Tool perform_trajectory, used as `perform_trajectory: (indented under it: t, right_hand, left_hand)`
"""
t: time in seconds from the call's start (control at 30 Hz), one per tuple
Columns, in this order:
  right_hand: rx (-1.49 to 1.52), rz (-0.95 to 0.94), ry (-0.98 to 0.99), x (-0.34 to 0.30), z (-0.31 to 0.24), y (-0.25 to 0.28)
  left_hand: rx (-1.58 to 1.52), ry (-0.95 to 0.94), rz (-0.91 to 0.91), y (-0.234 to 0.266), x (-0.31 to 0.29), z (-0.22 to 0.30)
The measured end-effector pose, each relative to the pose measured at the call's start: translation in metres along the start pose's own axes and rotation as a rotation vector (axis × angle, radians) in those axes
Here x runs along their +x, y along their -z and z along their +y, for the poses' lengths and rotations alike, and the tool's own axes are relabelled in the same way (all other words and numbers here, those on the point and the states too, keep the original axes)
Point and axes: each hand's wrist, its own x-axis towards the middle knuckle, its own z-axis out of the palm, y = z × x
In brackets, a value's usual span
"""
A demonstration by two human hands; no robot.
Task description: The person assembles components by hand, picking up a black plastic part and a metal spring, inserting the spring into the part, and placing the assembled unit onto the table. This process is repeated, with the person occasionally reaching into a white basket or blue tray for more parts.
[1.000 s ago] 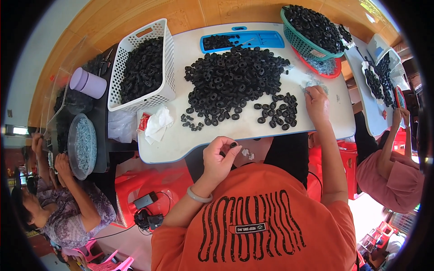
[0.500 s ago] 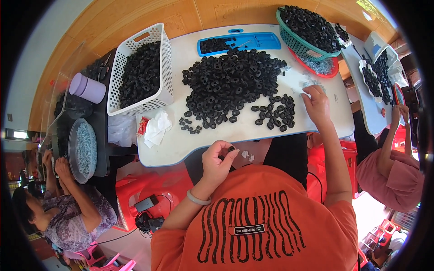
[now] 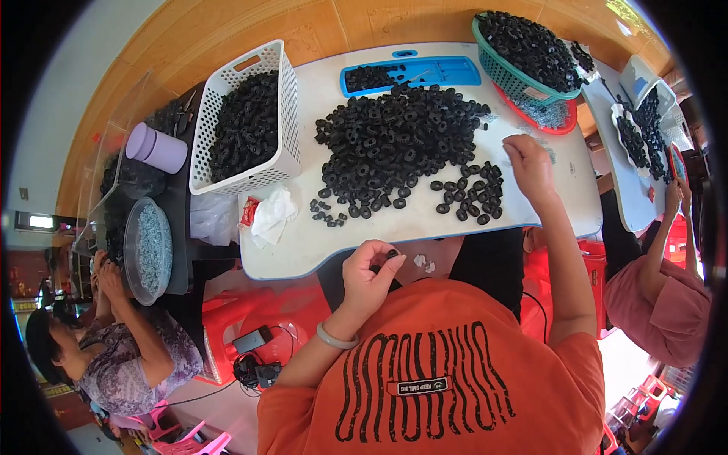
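My left hand (image 3: 370, 274), with a pale bangle at its wrist, is held off the table's front edge. Thumb and fingers pinch a small black plastic part, one end showing between the tips. My right hand (image 3: 529, 161) hovers over the right side of the table, thumb and forefinger pressed together; anything between them is too small to make out. Beside it lie scattered small clear pieces (image 3: 547, 152). A big heap of black ring-shaped parts (image 3: 394, 140) covers the table's middle, with a smaller group of black oval parts (image 3: 474, 193) between it and my right hand.
A white basket (image 3: 288, 144) of black parts stands left. At the back are a blue tray (image 3: 455, 72), a green basket (image 3: 506, 74) and a red dish (image 3: 570, 121) of clear pieces. White tissue (image 3: 271, 216) lies front left. Co-workers sit left (image 3: 144, 349) and right (image 3: 652, 296).
My right hand has drawn slightly back from the scattered clear pieces, its fingertips now pinched together. My left hand keeps its hold on the black part. The whole view has shifted a little.
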Motion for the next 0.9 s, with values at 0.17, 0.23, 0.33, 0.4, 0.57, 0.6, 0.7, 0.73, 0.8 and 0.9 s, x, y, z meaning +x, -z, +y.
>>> perform_trajectory:
  t: [0.17, 0.23, 0.33, 0.4, 0.57, 0.6, 0.7, 0.73, 0.8, 0.9]
  right_hand:
    - [0.692, -0.113, -0.272, -0.022, -0.058, 0.021]
    - [0.994, -0.227, -0.321, -0.035, -0.088, 0.029]
    - [1.257, -0.335, -0.247, -0.045, -0.129, 0.034]
    - [1.368, -0.358, -0.147, -0.045, -0.149, 0.036]
    - [1.438, -0.408, -0.097, -0.054, -0.176, 0.044]
    - [1.371, -0.397, -0.026, -0.053, -0.177, 0.043]
    - [1.222, -0.362, 0.174, -0.051, -0.176, 0.043]
    - [1.176, -0.361, 0.186, -0.05, -0.176, 0.043]
    - [1.096, -0.334, 0.227, -0.05, -0.178, 0.046]
    - [1.062, -0.341, 0.207, -0.051, -0.183, 0.05]
  left_hand:
    - [-0.092, -0.054, -0.06, -0.006, 0.009, 0.03]
    - [-0.107, -0.067, -0.147, -0.008, 0.012, 0.047]
    - [-0.137, -0.128, -0.19, -0.013, 0.016, 0.068]
    - [-0.117, -0.176, -0.223, -0.014, 0.016, 0.08]
    - [-0.153, -0.313, -0.264, -0.013, 0.014, 0.101]
    - [-0.138, -0.326, -0.266, -0.012, 0.013, 0.103]
    - [-0.086, -0.35, -0.273, -0.008, 0.011, 0.108]
    - [-0.061, -0.362, -0.275, -0.006, 0.011, 0.108]
    - [-0.04, -0.379, -0.28, -0.004, 0.009, 0.109]
    - [-0.042, -0.385, -0.277, -0.003, 0.007, 0.11]
